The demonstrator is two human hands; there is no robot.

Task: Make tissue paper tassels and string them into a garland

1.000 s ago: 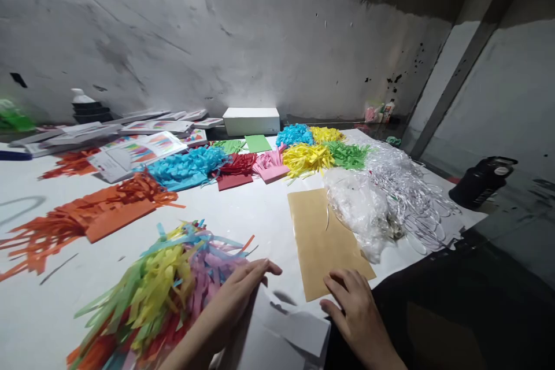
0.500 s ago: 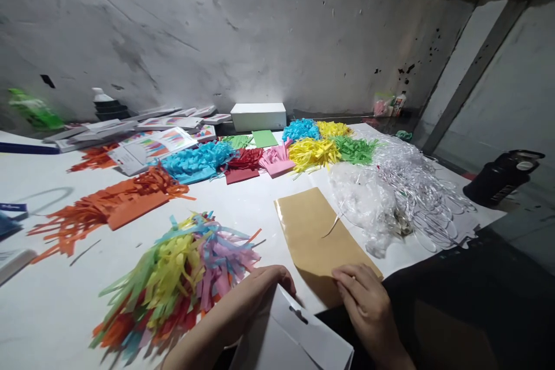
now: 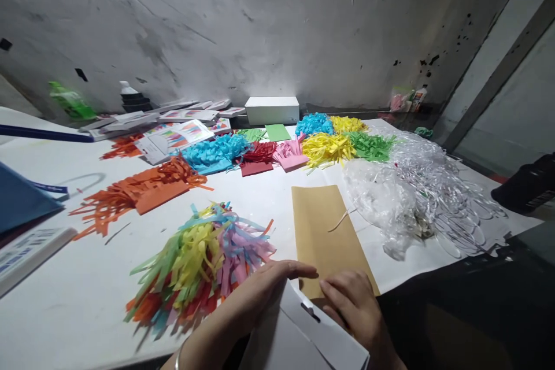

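Observation:
A white cardboard box (image 3: 295,335) with a hang hole in its flap is tilted at the bottom of the view. My left hand (image 3: 273,277) is at its upper left edge, one digit stretched to the right over the top and the other fingers hidden behind the box. Just beyond the flap is my right hand (image 3: 353,303), its fingers bent and their tips partly hidden. Both hands are by the near end of a flat brown paper envelope (image 3: 325,231). Left of them lies a multicoloured bundle of paper tassels (image 3: 203,260).
Orange fringed paper (image 3: 125,193) lies left, with blue (image 3: 212,153), pink and yellow fringes farther back. Clear plastic bags (image 3: 377,202) and white cords (image 3: 451,202) lie right. A white box (image 3: 272,110) stands by the wall, a black bottle (image 3: 526,185) far right.
The camera view has turned to the left. My left hand's digit has stretched out to the right. My right hand's fingers have drawn in from the envelope towards the box.

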